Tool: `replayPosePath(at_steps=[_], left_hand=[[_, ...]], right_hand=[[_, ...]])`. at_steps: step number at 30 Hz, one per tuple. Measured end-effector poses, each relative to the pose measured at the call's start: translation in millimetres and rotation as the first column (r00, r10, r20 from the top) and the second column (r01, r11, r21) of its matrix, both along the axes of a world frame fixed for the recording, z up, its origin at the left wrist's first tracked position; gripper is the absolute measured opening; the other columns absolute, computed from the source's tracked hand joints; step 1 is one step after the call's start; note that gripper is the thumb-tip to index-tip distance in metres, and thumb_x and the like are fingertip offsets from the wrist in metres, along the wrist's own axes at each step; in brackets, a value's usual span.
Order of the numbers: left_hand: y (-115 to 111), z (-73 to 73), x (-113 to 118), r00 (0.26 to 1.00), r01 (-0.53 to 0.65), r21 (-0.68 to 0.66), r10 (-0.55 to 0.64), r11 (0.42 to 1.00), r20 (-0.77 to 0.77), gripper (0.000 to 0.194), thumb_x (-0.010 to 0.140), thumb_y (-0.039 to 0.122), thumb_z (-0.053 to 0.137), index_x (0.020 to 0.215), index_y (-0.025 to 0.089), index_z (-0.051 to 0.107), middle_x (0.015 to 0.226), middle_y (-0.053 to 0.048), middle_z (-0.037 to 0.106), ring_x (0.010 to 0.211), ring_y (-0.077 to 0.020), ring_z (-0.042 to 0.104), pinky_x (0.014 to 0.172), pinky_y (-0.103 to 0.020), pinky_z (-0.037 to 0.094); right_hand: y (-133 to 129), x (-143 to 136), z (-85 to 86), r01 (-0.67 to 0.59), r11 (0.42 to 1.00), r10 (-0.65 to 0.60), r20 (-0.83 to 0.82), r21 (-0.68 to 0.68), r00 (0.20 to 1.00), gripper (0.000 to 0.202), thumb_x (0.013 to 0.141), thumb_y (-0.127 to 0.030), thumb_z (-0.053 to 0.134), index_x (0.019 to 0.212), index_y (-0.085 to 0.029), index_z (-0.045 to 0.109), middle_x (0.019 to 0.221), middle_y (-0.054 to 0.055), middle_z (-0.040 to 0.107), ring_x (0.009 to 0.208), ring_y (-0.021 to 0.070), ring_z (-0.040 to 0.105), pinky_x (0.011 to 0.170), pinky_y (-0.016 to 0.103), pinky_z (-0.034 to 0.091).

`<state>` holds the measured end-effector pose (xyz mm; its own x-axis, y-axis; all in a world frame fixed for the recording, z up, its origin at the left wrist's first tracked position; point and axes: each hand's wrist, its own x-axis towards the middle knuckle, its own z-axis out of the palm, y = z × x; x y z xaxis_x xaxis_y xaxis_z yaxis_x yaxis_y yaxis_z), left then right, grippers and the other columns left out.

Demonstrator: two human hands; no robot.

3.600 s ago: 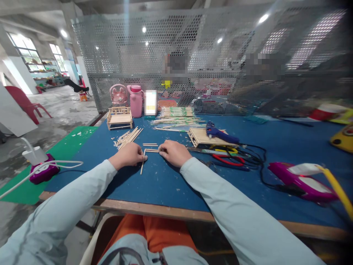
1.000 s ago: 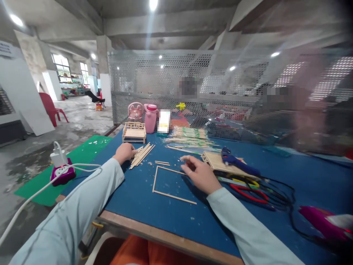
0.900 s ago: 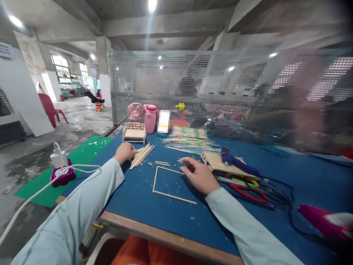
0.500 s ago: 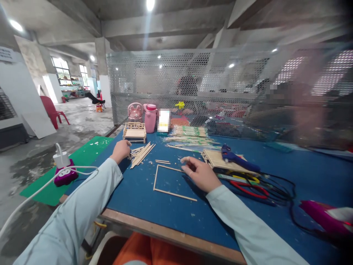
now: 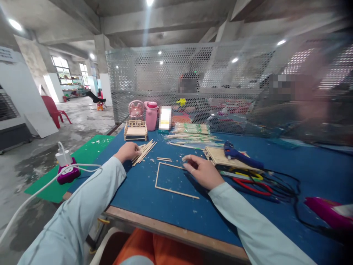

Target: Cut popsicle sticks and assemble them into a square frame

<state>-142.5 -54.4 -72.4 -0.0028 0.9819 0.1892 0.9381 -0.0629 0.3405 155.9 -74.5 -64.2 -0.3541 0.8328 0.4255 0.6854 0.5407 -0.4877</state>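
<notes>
My left hand (image 5: 129, 151) is at the left end of a loose pile of thin wooden sticks (image 5: 146, 151), its fingers bent down among them; whether it grips one is hidden. My right hand (image 5: 203, 170) hovers by the right end of a stick frame (image 5: 176, 192), fingers curved and apart, holding nothing. Three sides of that frame lie on the blue table, its right side open. Two short sticks (image 5: 164, 159) lie just above it. Behind my left hand stands a small wooden bench model (image 5: 136, 131).
A blue glue gun (image 5: 242, 157) lies on a wooden slatted piece (image 5: 216, 156) at right, beside red-handled pliers (image 5: 255, 186) and cables. Bundled sticks (image 5: 191, 129), a pink bottle (image 5: 151, 117) and a lit phone (image 5: 165, 117) stand or lie behind. A purple power strip (image 5: 68, 171) is left.
My left hand has moved right, onto the stick pile. My right hand has kept nearly the same place and pose. The view has shifted slightly.
</notes>
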Motion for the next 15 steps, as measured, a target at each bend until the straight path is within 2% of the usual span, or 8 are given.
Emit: replayPosePath(at_steps=[3,7,11,15], left_hand=[[2,1.4,-7,0.997,-0.067,0.034,0.068,0.997,-0.026,0.024,0.075,0.027,0.052,0.081,0.014,0.072,0.078,-0.010,0.070,0.074,-0.0181,0.062,0.069,-0.024,0.043],[6,4.3,-18,0.988,-0.149,0.078,0.152,0.986,-0.035,0.032,0.082,0.027,0.043,0.095,0.013,0.069,0.094,-0.013,0.068,0.085,-0.0196,0.061,0.074,-0.026,0.043],[10,2.0,-19,0.994,-0.100,0.020,0.101,0.995,-0.048,0.026,0.071,0.036,0.059,0.086,0.019,0.071,0.088,-0.007,0.069,0.081,-0.0191,0.062,0.070,-0.023,0.044],[11,-1.1,-18,0.985,-0.166,0.023,0.167,0.986,-0.048,0.023,0.072,0.031,0.057,0.083,0.016,0.071,0.085,-0.011,0.070,0.083,-0.0216,0.062,0.071,-0.025,0.044]], right_hand=[[0,0,-0.7,0.002,1.000,-0.002,0.008,-0.003,1.000,0.023,0.071,-0.034,0.049,0.081,-0.019,0.063,0.062,0.001,0.058,0.056,0.0144,0.051,0.059,0.027,0.042],[0,-1,-0.9,-0.004,1.000,0.004,0.013,-0.017,1.000,0.022,0.071,-0.034,0.049,0.079,-0.019,0.063,0.061,0.001,0.059,0.055,0.0142,0.051,0.059,0.027,0.042],[-1,-2,-0.3,-0.033,0.999,0.033,0.014,-0.035,0.999,0.022,0.072,-0.034,0.049,0.078,-0.019,0.063,0.062,0.001,0.060,0.055,0.0142,0.052,0.058,0.027,0.042],[-2,-2,-0.3,-0.033,0.998,0.035,0.036,-0.050,0.999,0.022,0.072,-0.034,0.049,0.078,-0.018,0.063,0.065,0.002,0.062,0.058,0.0149,0.054,0.061,0.027,0.043]])
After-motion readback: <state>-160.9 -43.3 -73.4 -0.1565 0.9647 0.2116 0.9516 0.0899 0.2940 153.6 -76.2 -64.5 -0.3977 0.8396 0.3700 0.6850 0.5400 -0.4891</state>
